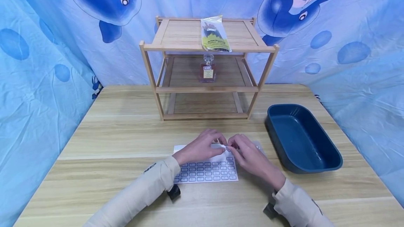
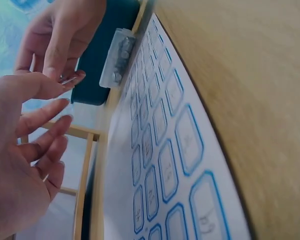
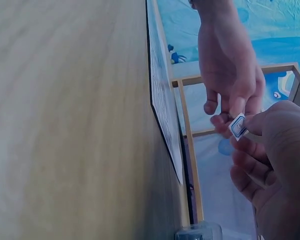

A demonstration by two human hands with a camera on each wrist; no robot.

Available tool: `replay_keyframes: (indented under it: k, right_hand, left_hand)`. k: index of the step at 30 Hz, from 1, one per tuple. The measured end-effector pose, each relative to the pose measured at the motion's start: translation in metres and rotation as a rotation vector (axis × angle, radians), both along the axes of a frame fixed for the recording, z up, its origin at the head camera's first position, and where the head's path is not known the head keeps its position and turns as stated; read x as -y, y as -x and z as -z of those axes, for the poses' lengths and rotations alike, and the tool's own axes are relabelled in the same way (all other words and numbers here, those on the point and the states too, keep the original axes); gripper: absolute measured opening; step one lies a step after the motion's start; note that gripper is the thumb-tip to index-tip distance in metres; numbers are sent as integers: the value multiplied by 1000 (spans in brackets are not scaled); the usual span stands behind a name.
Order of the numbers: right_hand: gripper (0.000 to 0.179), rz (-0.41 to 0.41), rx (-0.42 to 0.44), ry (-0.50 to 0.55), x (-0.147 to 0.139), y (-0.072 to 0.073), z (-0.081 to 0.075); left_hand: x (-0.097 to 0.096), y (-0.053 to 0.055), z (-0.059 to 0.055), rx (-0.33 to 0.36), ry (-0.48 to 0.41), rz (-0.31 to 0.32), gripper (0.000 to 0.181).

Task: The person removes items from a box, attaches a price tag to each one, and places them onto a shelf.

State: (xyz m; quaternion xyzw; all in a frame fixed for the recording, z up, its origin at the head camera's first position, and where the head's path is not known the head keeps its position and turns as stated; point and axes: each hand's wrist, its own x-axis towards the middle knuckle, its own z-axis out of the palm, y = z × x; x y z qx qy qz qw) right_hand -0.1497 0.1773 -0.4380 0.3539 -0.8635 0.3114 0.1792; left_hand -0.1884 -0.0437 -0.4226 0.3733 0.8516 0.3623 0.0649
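Note:
A small white label sticker with a blue printed border is held between the two hands, above a sheet of labels on the table. My right hand pinches one edge of the sticker between thumb and finger. From the other side my left hand has its thumb on the sticker's corner, with a fingertip close behind; its other fingers are loosely bent. Rows of blue-bordered labels with handwritten marks fill the near part of the sheet. Beside the right hand lies a small clear plastic case with items inside, too blurred to name.
A three-tier wooden rack stands at the back, with a yellow-and-white packet on top and a perfume bottle on the middle shelf. Both carry small labels. On the right sits a dark blue basin.

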Motion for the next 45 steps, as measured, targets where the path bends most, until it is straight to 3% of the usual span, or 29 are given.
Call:
replay_keyframes:
  k: [5, 9, 17, 26, 32, 38, 45]
  right_hand:
    - [17, 1, -21, 0, 0, 1, 0]
    - [18, 1, -27, -3, -1, 2, 2]
    - [14, -5, -23, -16, -1, 1, 0]
    - [30, 102, 54, 0, -1, -2, -2]
    - [18, 134, 199, 157, 0, -2, -3]
    - [4, 156, 356, 331, 0, -3, -5]
    - [5, 184, 409, 415, 0, -6, -7]
  left_hand:
    - [-3, 0, 0, -11, -95, 40, 10]
    - [-4, -1, 0, -1, -115, 43, 12]
    - [-5, -3, 2, -9, -117, -13, 7]
    - [-3, -5, 2, 73, -268, -128, 8]
    - [-6, -5, 2, 122, -404, -199, 5]
    - [-10, -6, 3, 139, -475, -213, 7]
    - [-15, -7, 5, 146, -516, -223, 8]
